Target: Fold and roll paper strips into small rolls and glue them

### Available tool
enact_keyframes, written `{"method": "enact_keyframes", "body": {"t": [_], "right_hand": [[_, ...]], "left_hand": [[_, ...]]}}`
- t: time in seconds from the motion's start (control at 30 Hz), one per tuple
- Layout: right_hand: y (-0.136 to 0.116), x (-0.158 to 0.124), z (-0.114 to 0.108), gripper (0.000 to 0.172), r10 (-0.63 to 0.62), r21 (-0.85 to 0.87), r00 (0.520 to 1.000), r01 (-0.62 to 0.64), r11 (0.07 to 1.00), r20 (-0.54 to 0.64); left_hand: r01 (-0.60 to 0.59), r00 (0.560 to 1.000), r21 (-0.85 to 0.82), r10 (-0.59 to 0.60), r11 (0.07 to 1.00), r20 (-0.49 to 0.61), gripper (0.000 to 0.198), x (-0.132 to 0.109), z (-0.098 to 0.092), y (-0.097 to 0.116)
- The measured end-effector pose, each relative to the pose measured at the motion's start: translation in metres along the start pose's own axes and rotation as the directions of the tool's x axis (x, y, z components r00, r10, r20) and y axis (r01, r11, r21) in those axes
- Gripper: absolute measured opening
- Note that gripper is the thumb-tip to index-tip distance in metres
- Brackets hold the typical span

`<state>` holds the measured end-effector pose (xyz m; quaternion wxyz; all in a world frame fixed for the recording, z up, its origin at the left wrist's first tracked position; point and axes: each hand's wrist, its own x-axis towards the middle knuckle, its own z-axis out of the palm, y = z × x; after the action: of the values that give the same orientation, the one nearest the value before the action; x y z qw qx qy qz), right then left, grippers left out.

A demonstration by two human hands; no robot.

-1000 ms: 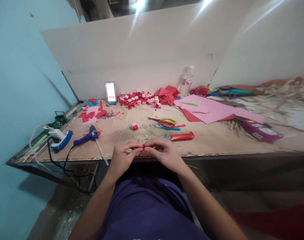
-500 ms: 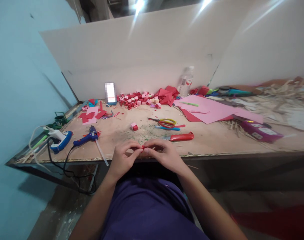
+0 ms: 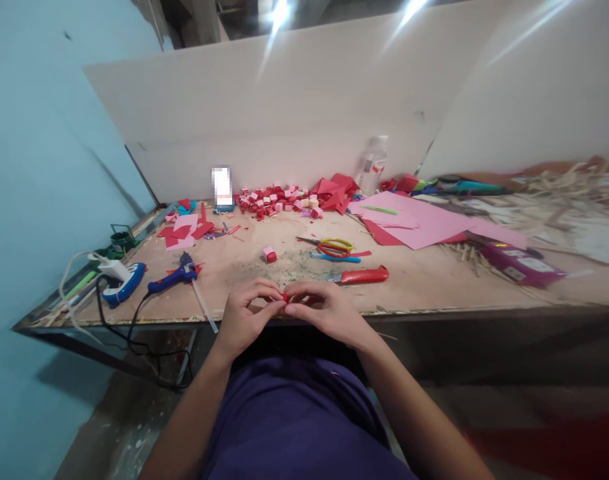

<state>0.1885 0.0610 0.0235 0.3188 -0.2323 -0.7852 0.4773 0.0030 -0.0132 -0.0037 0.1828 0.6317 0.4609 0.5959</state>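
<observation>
Between my fingertips, at the table's front edge, is a small red piece (image 3: 285,299), mostly covered by the fingers. My left hand (image 3: 249,317) pinches it from the left, and my right hand (image 3: 327,308) pinches it from the right. A pink and red cube (image 3: 269,254) sits on the table just beyond my left hand. Beyond my right hand lies a knife with a red handle (image 3: 365,275). Scissors with yellow and red handles (image 3: 335,247) and a blue pen-like tool (image 3: 337,257) lie behind the knife.
Many small cubes (image 3: 274,202) are heaped at the back. A blue glue gun (image 3: 177,275) and a power strip (image 3: 124,285) are at the left. Pink paper (image 3: 419,220), a purple box (image 3: 521,265) and wood strips (image 3: 569,183) lie right. A bottle (image 3: 373,165) stands behind.
The red piece shows slightly more between my fingertips, and my fingers have shifted a little around it. Things on the table have not moved.
</observation>
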Motion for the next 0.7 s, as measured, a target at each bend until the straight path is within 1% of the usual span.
{"method": "enact_keyframes", "body": {"t": [0.1, 0.27, 0.4, 0.5, 0.57, 0.6, 0.63, 0.67, 0.7], "right_hand": [[0.003, 0.001, 0.001, 0.015, 0.008, -0.004, 1.000, -0.008, 1.000, 0.020], [0.004, 0.002, 0.002, 0.015, 0.025, -0.013, 1.000, -0.025, 1.000, 0.009], [0.005, 0.003, 0.002, 0.016, 0.015, -0.035, 1.000, -0.015, 0.999, -0.002], [0.008, 0.002, 0.001, 0.015, -0.013, -0.065, 0.999, 0.010, 0.998, -0.047], [0.010, 0.003, 0.000, 0.017, -0.017, -0.054, 0.997, 0.013, 0.998, -0.076], [0.010, 0.003, 0.000, 0.018, -0.016, -0.044, 0.996, 0.012, 0.999, -0.088], [0.011, 0.003, 0.000, 0.019, -0.014, -0.041, 0.995, 0.010, 0.999, -0.098], [0.011, 0.003, 0.000, 0.019, -0.014, -0.044, 0.995, 0.009, 0.999, -0.103], [0.010, 0.004, 0.000, 0.018, -0.016, -0.055, 0.995, 0.010, 0.998, -0.102]], "left_hand": [[0.007, 1.000, 0.007, -0.007, 1.000, 0.001, 0.006, 0.000, -0.001, 0.000], [0.018, 1.000, -0.002, -0.018, 1.000, 0.010, 0.008, 0.001, -0.001, 0.001], [-0.025, 1.000, 0.029, 0.025, 0.999, 0.008, 0.010, 0.004, 0.003, -0.002], [-0.072, 0.997, 0.119, 0.072, 0.990, 0.003, 0.010, 0.002, 0.005, 0.002], [-0.136, 0.990, 0.241, 0.138, 0.961, 0.010, 0.008, -0.006, 0.002, 0.013], [-0.192, 0.981, 0.314, 0.191, 0.930, 0.036, 0.010, -0.012, -0.003, 0.020], [-0.270, 0.962, 0.382, 0.261, 0.884, 0.075, 0.014, -0.018, -0.009, 0.029], [-0.351, 0.936, 0.430, 0.322, 0.832, 0.142, 0.020, -0.024, -0.018, 0.039], [-0.404, 0.915, 0.458, 0.360, 0.792, 0.184, 0.025, -0.029, -0.028, 0.047]]}}
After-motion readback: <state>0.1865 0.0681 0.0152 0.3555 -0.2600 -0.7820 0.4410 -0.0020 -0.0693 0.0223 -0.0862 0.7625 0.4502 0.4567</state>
